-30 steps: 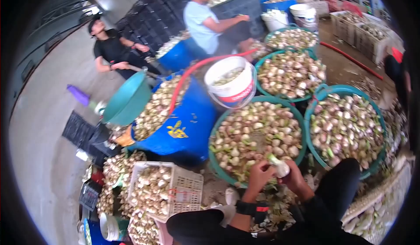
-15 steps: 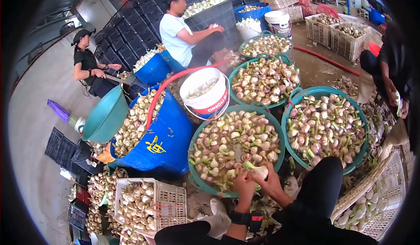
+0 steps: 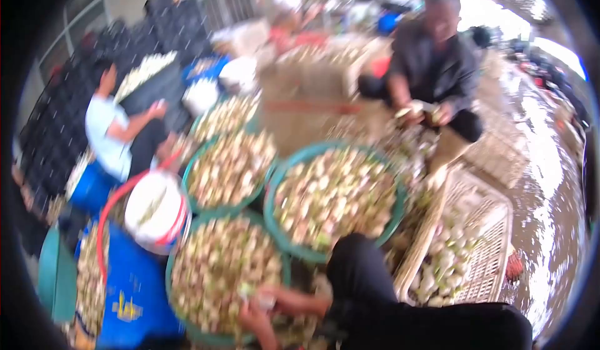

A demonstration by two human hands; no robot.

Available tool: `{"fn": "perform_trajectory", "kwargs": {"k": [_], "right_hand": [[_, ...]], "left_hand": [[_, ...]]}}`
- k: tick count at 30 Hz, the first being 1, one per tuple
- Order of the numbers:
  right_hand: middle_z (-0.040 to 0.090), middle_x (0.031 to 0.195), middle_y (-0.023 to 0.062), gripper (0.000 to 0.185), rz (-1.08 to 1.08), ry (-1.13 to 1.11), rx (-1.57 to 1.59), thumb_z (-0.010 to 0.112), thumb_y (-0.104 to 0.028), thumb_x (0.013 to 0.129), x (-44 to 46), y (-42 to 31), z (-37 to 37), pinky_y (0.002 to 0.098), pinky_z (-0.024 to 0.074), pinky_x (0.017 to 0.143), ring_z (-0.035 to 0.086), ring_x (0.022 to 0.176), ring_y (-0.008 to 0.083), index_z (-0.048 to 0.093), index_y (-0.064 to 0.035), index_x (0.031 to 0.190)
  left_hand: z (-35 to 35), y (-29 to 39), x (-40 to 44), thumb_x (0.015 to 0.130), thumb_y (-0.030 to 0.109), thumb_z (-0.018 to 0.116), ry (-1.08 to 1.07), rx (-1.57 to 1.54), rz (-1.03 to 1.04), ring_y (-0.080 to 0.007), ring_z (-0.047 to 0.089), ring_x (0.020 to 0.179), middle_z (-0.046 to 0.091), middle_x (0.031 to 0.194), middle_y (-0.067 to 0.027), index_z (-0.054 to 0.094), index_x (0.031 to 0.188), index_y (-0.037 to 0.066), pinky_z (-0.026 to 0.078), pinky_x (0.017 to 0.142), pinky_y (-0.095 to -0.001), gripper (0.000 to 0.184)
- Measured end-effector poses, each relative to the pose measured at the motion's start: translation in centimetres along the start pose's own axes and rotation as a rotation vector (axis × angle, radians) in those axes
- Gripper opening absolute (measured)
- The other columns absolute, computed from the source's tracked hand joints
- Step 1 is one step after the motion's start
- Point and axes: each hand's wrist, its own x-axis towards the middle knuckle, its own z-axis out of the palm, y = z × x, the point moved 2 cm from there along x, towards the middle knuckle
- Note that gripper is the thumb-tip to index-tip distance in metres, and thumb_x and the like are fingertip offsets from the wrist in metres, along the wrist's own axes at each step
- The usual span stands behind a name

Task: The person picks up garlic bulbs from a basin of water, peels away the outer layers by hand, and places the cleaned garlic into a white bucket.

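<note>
From afar I see left hand (image 3: 253,319) and right hand (image 3: 290,300) grasping a blurred garlic bulb (image 3: 266,301) — green tub (image 3: 287,269) beneath, lattice crate (image 3: 497,225) right of grip.

The two hands are close together, low in the view and somewhat left of the lap; the left hand (image 3: 254,318) is the lower one, and its bare forearm (image 3: 267,337) rises from the bottom edge, leaning a little to the left; the right hand (image 3: 284,299) comes from the right side, its wrist (image 3: 317,305) nearly level, with a dark sleeve (image 3: 342,317) behind it; the fingers (image 3: 246,308) seem bent inward, but blur hides how far they close; the right knee (image 3: 357,259), in dark cloth, is raised above the sleeve.
</note>
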Motion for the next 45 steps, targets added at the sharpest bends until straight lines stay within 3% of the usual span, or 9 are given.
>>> {"fn": "perform_trajectory", "kwargs": {"k": [1,4,9,19,20,23,28,32,45], "right_hand": [[0.053,0.082,-0.0014,0.024,-0.107,0.088,-0.146,0.048,-0.032,0.084,0.1,0.3,-0.3,0.0259,0.0451,0.065,0.051,0.075,0.0086,0.053,-0.0100,0.092],[0.053,0.101,0.0006,0.044,-0.011,0.180,-0.117,0.052,-0.042,0.081,-0.7,-0.3,0.3,0.0301,0.0476,0.075,0.053,0.090,0.0116,0.046,-0.0106,0.112],[0.034,0.127,0.0185,0.056,-0.080,0.126,-0.257,0.044,-0.027,0.087,-2.3,-1.8,-0.1,0.0342,0.0519,0.066,0.055,0.092,0.0332,0.017,-0.0124,0.134],[0.058,0.090,0.0051,0.041,0.293,-0.245,-0.133,0.055,-0.034,0.081,-2.5,-0.5,0.7,0.0299,0.0500,0.065,0.058,0.077,0.0162,0.047,-0.0082,0.112],[0.055,0.090,0.0034,0.034,0.396,-0.207,-0.105,0.054,-0.025,0.080,-2.5,-0.4,0.6,0.0281,0.0484,0.061,0.056,0.073,0.0133,0.045,-0.0082,0.108],[0.055,0.094,0.0050,0.047,0.508,-0.282,-0.329,0.059,-0.023,0.076,-4.3,-3.1,3.9,0.0275,0.0472,0.067,0.055,0.080,0.0133,0.042,-0.0038,0.116],[0.057,0.102,0.0087,0.036,0.417,-0.301,-0.286,0.058,-0.015,0.074,-3.0,-1.7,1.2,0.0271,0.0415,0.080,0.054,0.090,0.0164,0.053,0.0040,0.104],[0.058,0.098,0.0120,0.043,0.215,-0.011,0.078,0.047,-0.036,0.083,-1.4,-2.7,1.3,0.0356,0.0513,0.061,0.060,0.081,0.0226,0.047,-0.0030,0.112],[0.052,0.093,0.0040,0.035,0.062,0.086,-0.341,0.050,-0.026,0.078,-1.0,-3.0,0.8,0.0244,0.0411,0.058,0.051,0.078,0.0118,0.045,-0.0042,0.105]], "left_hand": [[0.4,1.5,0.0,0.080,0.022,0.051,0.077,0.148,0.329,-0.0175,0.050,0.058,0.054,0.060,-0.0107,0.056,0.076,-0.005,0.043,0.054,-0.0338,0.027],[0.1,6.2,-1.4,0.084,0.021,0.049,-0.113,0.385,0.063,-0.0290,0.051,0.097,0.050,0.113,-0.0202,0.056,0.102,-0.002,0.042,0.083,-0.0424,0.029],[0.2,3.0,-0.5,0.087,0.020,0.044,-0.143,0.124,0.094,-0.0311,0.053,0.085,0.055,0.102,-0.0201,0.055,0.102,-0.004,0.043,0.075,-0.0385,0.031],[-3.4,7.4,-1.5,0.087,0.020,0.048,-0.134,0.086,-0.091,-0.0284,0.055,0.074,0.058,0.095,-0.0189,0.053,0.106,-0.007,0.045,0.065,-0.0355,0.033],[-2.9,-0.7,1.1,0.084,0.021,0.047,0.041,0.093,0.186,-0.0173,0.049,0.058,0.053,0.062,-0.0078,0.054,0.081,-0.004,0.041,0.054,-0.0319,0.026],[-4.8,-0.4,0.9,0.088,0.018,0.043,-0.162,-0.570,-0.314,-0.0100,0.049,0.059,0.050,0.070,-0.0011,0.047,0.078,0.003,0.039,0.048,-0.0249,0.018],[-9.0,3.1,0.3,0.079,0.006,0.044,0.059,-0.753,-0.274,-0.0067,0.045,0.055,0.048,0.063,-0.0012,0.046,0.069,0.007,0.035,0.046,-0.0226,0.010],[-9.2,-1.0,-1.4,0.070,0.017,0.060,-0.438,0.711,0.284,-0.0340,0.053,0.090,0.056,0.098,-0.0169,0.056,0.104,0.009,0.042,0.074,-0.0378,0.035],[-4.0,7.6,1.3,0.068,0.005,0.059,-0.378,0.518,0.317,-0.0241,0.058,0.062,0.059,0.072,-0.0118,0.061,0.087,0.005,0.043,0.054,-0.0290,0.019]]}}
